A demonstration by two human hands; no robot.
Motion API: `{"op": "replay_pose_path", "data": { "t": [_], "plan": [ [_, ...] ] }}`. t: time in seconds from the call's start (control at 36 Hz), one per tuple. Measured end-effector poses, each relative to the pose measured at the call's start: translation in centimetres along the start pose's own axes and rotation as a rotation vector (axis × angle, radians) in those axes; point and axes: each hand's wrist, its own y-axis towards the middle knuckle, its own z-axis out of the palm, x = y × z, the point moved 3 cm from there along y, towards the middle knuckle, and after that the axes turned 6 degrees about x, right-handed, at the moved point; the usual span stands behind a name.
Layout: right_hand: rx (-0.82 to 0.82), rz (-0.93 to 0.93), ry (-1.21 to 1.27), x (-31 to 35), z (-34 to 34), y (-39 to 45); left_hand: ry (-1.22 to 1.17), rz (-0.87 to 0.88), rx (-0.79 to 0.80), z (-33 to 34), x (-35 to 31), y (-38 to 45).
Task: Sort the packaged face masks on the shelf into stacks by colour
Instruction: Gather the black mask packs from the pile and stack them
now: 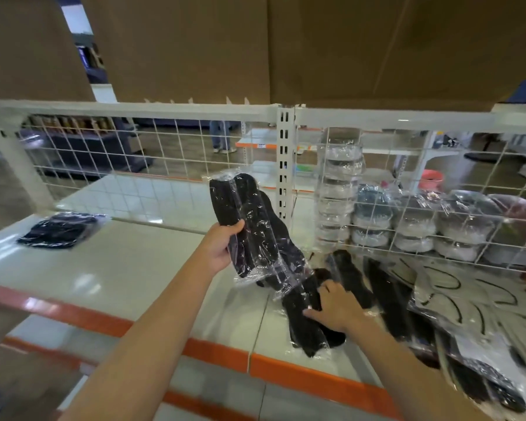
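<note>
The white shelf (110, 268), glossy with an orange front edge, carries the packaged face masks in three places. At its far left lies a flat pack of black masks (63, 230) in crinkled clear plastic, alone. At the right a loose heap of black mask packs (386, 302) spreads over the shelf, overlapped by grey packs with thin black ear loops (468, 299). Behind a white wire grid (176, 153), round clear tubs (339, 189) stand stacked in columns; their contents look white and grey, though blur makes that uncertain. Brown cardboard (286, 47) hangs above.

The left hand (222, 246) grasps a bundle of black mask packs (255, 229) held upright above the shelf, thumb curled over the front of the shiny film, the packs long and rounded at their ends. The right hand (336, 308) rests on a black pack in the heap (304, 317), fingers spread and bent over the plastic; whether it actually clasps the pack cannot be told
</note>
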Motion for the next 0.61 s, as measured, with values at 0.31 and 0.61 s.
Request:
{"op": "replay_pose_path", "data": {
  "t": [0.31,0.61],
  "plan": [
    [-0.123,0.049,0.026,0.2,-1.0,0.5,-0.010,-0.015,-0.010,-0.2,-0.2,-0.6],
    [-0.439,0.146,0.790,-3.4,-8.1,-1.5,0.050,-0.113,0.013,1.4,0.4,0.0]
  ]
}}
